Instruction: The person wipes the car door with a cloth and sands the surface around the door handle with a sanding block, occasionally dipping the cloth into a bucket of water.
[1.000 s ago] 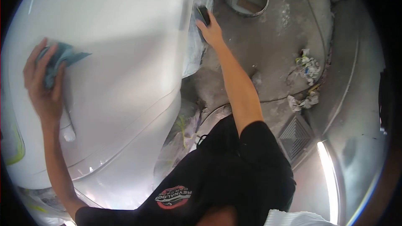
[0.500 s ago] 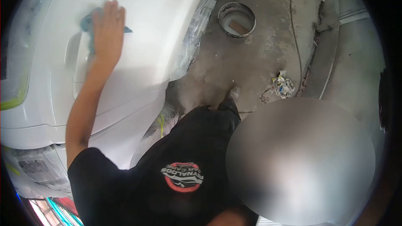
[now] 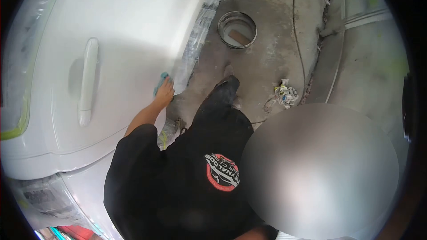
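My left hand [image 3: 165, 92] is closed over a teal cloth [image 3: 161, 82], pressing it to the white car door panel [image 3: 129, 58] near its lower edge. Part of the cloth is hidden under the fingers. Left of the hand, a white door handle [image 3: 89, 80] stands out from the panel. At the bottom edge a bit of bare skin shows beside my black shirt [image 3: 178, 191], but my right hand is out of sight.
A round bucket [image 3: 237, 30] with cloudy liquid and a brown block [image 3: 239, 37] stands on the wet concrete floor. Crumpled paper [image 3: 285, 94] lies near a long cable [image 3: 297, 35]. Plastic sheeting [image 3: 202, 31] and yellow-green tape [image 3: 18, 129] border the panel. A blurred circle covers the lower right.
My left hand has moved with the cloth from beside the door handle, down and right to the panel's lower edge. The handle is now fully visible. The view has shifted slightly.
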The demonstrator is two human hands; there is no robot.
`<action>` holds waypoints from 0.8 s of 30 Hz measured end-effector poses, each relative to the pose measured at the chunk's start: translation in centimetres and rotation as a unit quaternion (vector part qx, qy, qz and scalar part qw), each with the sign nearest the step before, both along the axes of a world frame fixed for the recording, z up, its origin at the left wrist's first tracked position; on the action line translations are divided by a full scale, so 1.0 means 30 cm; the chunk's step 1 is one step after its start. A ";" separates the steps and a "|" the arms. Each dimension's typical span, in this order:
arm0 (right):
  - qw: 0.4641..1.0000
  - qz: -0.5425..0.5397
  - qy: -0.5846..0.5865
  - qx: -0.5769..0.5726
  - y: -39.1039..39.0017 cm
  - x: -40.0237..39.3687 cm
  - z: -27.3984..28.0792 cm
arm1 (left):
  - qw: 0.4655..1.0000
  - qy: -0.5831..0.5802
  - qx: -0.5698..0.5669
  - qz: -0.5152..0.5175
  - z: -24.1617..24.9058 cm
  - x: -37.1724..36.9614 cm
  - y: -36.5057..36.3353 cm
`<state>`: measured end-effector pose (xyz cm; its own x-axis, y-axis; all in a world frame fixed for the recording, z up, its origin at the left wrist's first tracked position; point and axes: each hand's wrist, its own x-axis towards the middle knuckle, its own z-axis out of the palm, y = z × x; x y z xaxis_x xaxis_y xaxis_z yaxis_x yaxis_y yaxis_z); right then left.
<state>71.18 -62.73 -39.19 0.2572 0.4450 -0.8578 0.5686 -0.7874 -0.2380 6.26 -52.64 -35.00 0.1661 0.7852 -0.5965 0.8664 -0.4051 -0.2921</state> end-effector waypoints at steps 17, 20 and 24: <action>0.963 0.024 0.036 0.264 1.542 -0.226 0.187 | 0.684 -0.266 0.080 0.674 -0.218 0.105 0.508; 0.956 0.095 0.051 0.273 1.775 -0.285 0.181 | 0.615 -0.361 0.143 0.686 -0.392 0.087 0.674; 0.943 0.232 0.031 0.235 2.020 -0.320 0.178 | 0.563 -0.354 0.157 0.730 -0.273 0.192 0.961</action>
<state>61.57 -2.13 -33.86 -0.1035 0.8327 -0.5440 0.7999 -0.2554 -0.5431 12.02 -23.81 -43.18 -0.6840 0.4412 -0.5809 0.1522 0.8651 0.4780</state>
